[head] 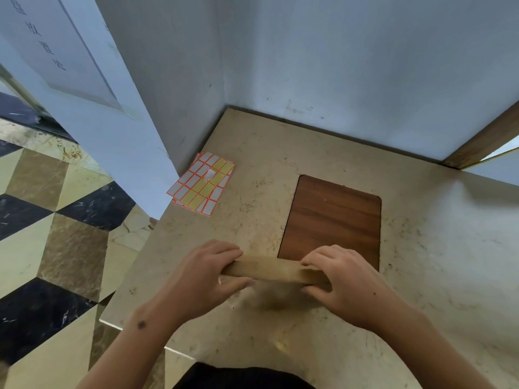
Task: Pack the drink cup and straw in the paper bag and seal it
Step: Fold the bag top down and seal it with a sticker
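A brown paper bag (271,272) stands on the beige marble counter (252,220), seen from above with its top folded flat into a narrow strip. My left hand (207,279) pinches the left end of the folded top. Its right end is pinched by my right hand (339,282). The bag's body below the fold is blurred. The drink cup and straw are not visible. A sheet of orange-edged white and yellow stickers (203,183) lies at the counter's far left, well beyond my hands.
A dark wooden inset panel (334,220) sits in the counter just behind the bag. White walls close the back and left. The counter's left edge drops to a patterned tile floor (56,220). A wooden-framed opening (483,141) is at the far right.
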